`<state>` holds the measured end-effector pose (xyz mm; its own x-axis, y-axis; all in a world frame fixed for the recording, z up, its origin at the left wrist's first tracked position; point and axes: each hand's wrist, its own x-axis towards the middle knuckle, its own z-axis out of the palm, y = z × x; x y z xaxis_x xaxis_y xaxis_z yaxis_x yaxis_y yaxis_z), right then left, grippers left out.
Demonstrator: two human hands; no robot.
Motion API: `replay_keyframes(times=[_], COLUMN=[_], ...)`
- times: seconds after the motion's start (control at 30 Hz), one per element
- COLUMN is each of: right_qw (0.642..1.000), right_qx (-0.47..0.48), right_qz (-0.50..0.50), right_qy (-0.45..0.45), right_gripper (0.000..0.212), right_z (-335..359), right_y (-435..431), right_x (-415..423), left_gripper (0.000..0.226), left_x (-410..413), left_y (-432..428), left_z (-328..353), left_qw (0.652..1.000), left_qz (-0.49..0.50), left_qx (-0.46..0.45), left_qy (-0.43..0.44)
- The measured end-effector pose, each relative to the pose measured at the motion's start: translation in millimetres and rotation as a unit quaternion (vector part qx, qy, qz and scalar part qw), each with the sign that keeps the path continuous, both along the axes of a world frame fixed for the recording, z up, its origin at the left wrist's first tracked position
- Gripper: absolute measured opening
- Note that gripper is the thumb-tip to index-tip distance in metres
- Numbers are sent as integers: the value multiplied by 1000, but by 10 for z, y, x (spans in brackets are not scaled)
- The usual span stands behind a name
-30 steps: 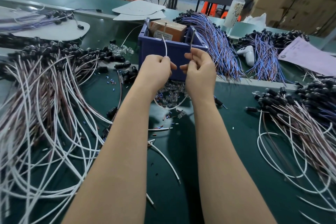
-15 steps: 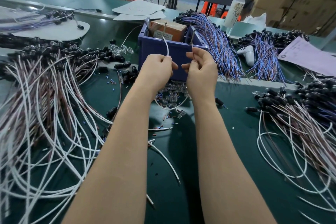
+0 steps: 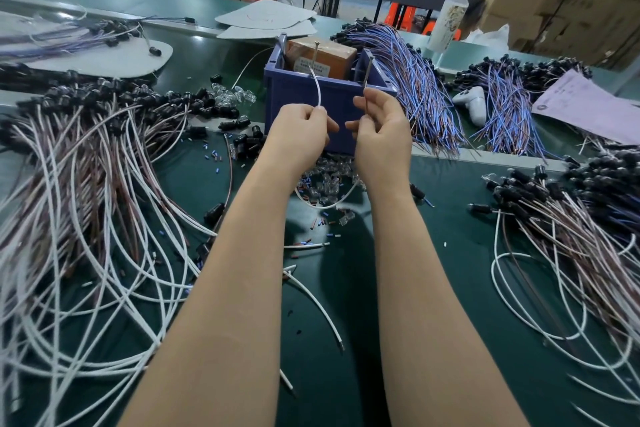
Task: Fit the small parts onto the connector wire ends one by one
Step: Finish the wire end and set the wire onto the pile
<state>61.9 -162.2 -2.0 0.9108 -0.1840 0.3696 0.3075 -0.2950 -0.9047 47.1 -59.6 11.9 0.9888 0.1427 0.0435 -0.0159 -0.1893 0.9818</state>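
My left hand (image 3: 299,135) pinches a white wire (image 3: 317,87) that rises upright, its bare metal end in front of the blue bin. My right hand (image 3: 381,130) pinches a brown wire (image 3: 367,80) that also stands upright, a little to the right. Both wires loop down below my hands to the green mat. A heap of small clear parts (image 3: 325,184) lies on the mat just under my wrists. The two hands are a short gap apart.
A blue bin (image 3: 294,94) with a cardboard box (image 3: 322,54) stands right behind my hands. White and brown wire bundles with black connectors (image 3: 86,156) spread at left; finished ones (image 3: 571,218) lie at right. Blue-purple bundles (image 3: 415,80), a white controller (image 3: 472,102) and a bottle (image 3: 450,17) sit behind.
My hands have drawn slightly apart, so the white and brown wire ends stand further from each other. The arms have otherwise stayed in place.
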Motion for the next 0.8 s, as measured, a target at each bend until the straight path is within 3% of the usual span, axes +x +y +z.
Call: replay_keyframes(times=[0.63,0.8], right_qw=[1000,999], right_qx=[9,2], right_qz=[6,45], right_qy=[5,21], right_gripper=[35,27], right_z=[-4,9], right_y=[19,-6], right_x=[-13,-26], left_gripper=[36,33], left_x=[0,-7], left_y=[-10,45], left_z=[5,-19], left_qw=[1000,996], left_qz=[-2,77], left_qx=[18,50], left_qy=[-3,2])
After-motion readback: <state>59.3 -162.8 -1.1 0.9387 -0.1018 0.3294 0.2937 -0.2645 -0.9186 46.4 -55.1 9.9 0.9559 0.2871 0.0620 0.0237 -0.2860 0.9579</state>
